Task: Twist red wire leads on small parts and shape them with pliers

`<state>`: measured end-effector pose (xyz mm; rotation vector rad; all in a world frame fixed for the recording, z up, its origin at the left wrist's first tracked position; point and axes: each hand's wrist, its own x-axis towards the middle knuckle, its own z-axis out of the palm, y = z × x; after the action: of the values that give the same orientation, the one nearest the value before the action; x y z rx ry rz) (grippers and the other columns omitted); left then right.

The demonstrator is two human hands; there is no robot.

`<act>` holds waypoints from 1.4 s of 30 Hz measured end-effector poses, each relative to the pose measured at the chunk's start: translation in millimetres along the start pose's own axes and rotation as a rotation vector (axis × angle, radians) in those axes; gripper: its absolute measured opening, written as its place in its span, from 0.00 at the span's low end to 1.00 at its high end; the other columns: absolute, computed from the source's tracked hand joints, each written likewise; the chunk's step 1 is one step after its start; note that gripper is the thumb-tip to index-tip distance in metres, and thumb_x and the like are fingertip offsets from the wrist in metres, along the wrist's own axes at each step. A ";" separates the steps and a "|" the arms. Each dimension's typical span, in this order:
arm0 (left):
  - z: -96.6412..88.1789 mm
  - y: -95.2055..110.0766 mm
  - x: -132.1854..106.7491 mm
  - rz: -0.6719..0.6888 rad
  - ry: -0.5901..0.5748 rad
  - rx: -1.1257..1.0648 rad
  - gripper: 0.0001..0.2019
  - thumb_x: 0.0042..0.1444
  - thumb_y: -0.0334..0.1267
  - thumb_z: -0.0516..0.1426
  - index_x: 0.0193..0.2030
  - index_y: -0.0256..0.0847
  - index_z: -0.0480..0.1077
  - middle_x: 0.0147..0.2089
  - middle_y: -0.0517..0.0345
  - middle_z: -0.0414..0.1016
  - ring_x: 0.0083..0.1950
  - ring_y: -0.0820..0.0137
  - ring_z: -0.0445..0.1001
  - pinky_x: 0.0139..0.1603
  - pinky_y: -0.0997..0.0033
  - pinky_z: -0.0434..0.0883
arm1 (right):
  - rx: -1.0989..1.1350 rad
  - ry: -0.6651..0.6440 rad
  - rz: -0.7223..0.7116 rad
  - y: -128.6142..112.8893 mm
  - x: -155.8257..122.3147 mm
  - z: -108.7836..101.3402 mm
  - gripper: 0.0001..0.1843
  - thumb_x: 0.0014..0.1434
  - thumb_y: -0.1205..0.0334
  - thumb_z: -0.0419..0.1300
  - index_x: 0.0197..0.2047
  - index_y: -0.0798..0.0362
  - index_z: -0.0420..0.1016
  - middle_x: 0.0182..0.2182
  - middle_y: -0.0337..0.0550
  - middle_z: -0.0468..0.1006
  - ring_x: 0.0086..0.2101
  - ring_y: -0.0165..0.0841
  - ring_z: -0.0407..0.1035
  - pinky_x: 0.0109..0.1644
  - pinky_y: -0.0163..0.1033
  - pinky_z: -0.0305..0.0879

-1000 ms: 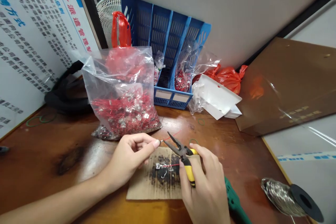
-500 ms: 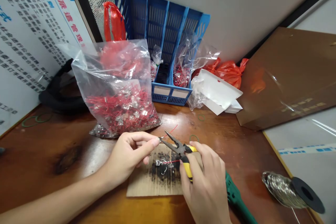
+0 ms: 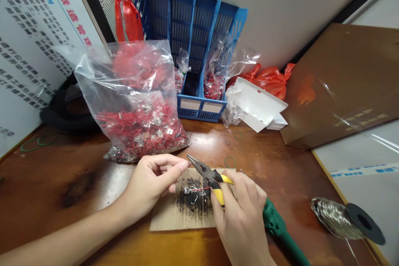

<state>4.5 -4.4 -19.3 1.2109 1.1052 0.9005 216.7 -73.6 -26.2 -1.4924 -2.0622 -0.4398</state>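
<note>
My left hand (image 3: 165,176) is closed in a pinch, thumb against forefinger, on a small red-wired part that its fingertips mostly hide. In my right hand (image 3: 238,208) are needle-nose pliers (image 3: 204,170) with yellow and black handles. Their jaws are together, and the tips reach right up to my left fingertips. Whether the jaws grip anything I cannot tell. Below the pliers, a metal terminal with a red wire (image 3: 187,190) lies on a cardboard piece (image 3: 168,218) stained with black marks.
A clear bag of red-wired parts (image 3: 140,129) stands behind my left hand. Further back are a blue divided rack (image 3: 199,110), a white box (image 3: 258,104) and red bags (image 3: 274,81). To the right lie a green-handled tool (image 3: 277,224) and a wire spool (image 3: 339,218).
The pliers' jaws have gone from apart to together and moved slightly left and up at my left fingertips. The red wire that stuck out there no longer shows. The view has shifted slightly.
</note>
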 end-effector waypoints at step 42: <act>4.3 22.0 36.1 0.847 -0.585 1.465 0.05 0.70 0.30 0.58 0.41 0.34 0.74 0.40 0.47 0.76 0.40 0.58 0.72 0.37 0.62 0.70 | 1.010 0.080 0.716 11.5 6.8 -16.0 0.17 0.75 0.49 0.58 0.48 0.49 0.85 0.59 0.50 0.81 0.58 0.43 0.75 0.64 0.49 0.69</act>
<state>18.4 32.5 -3.3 3.0436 0.6253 0.0777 229.8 -73.6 -10.0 -1.3441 -1.1851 0.7084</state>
